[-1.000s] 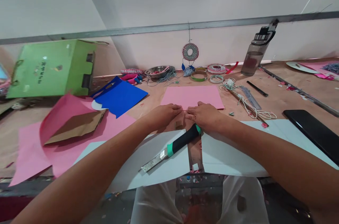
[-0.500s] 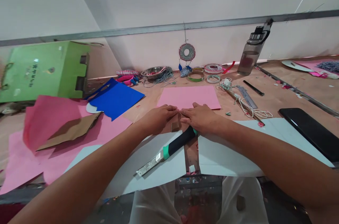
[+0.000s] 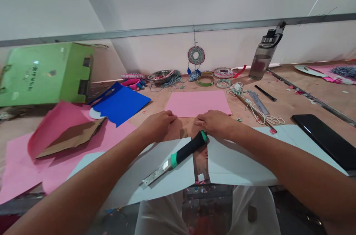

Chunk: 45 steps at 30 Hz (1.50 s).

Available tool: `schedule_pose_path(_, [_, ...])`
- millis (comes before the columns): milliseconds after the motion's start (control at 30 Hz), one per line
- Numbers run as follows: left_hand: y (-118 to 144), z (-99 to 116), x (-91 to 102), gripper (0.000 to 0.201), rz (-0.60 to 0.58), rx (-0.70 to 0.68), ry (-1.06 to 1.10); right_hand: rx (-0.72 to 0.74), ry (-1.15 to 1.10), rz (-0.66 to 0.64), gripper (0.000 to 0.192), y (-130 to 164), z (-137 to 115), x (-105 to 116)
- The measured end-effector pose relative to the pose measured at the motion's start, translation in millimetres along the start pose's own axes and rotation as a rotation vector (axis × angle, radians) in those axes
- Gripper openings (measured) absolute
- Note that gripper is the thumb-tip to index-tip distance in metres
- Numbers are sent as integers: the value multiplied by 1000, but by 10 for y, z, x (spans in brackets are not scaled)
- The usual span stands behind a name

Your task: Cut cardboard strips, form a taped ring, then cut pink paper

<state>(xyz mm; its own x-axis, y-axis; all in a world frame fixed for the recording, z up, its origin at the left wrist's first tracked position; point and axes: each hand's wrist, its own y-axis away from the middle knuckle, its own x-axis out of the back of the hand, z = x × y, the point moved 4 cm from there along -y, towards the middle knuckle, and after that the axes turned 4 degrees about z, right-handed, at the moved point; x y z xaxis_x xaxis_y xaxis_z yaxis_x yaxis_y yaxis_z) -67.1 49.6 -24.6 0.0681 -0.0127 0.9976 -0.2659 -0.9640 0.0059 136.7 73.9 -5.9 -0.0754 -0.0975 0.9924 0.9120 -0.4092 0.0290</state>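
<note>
A pink sheet of paper (image 3: 198, 103) lies on the table in front of me. My left hand (image 3: 161, 124) is at its near left corner, fingers closed and bent down onto the near edge. At the near edge further right, my right hand (image 3: 213, 122) presses with its fingers held together and curled; the fingertips are partly hidden. Between my forearms rests a utility knife (image 3: 189, 149) with a black and green handle, its blade pointing to the near left. The knife lies mostly over a white sheet (image 3: 172, 179), its handle end close to my right hand.
Pink paper (image 3: 19, 168), a blue sheet (image 3: 125, 103) and a green box (image 3: 47, 73) are on the left. Tape rolls (image 3: 205, 79) and a metal bowl (image 3: 161, 76) stand behind. To the right are a water bottle (image 3: 260, 60), cord (image 3: 274, 120), a ruler (image 3: 258, 102) and a phone (image 3: 325, 140).
My hands have moved apart along the near edge of the pink sheet, the left one leftward and the right one slightly rightward. The knife stays put.
</note>
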Motion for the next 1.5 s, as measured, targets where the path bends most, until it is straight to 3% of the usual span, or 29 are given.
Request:
schedule_pose_path(133, [31,-46,58,43,-11,132,16,-155,-79,-37,28,29,79,51])
schedule_pose_path(333, [75,1,134,36,0,167,3,-333,-88,-176,46,169,178,224])
schedule_pose_path(600, [83,-18,151,34,-4,161,-18,-349,21,-274,37,299,381,185])
schedule_pose_path(767, [96,-19,170,35,-5,171,11,-317,157,-349,44,338,488,134])
schedule_pose_path(933, [115,41,216,41,-80,165,-46,-300,177,-360,58,357,553,97])
schedule_pose_path(1133, [115,61,254,43,-128,190,-77,-309,258,-474,72,375,496,218])
schedule_pose_path(1267, [109,61,250,44,-141,177,-91,-371,232,-477,60,418,473,325])
schedule_pose_path(1367, [108,85,225,49,-138,169,-120,-472,161,-424,40,447,550,324])
schedule_pose_path(1433, [104,124,206,52,-115,134,-139,-658,96,-292,34,459,641,327])
schedule_pose_path(1500, [98,159,182,52,-95,93,-160,-804,43,-83,49,442,675,338])
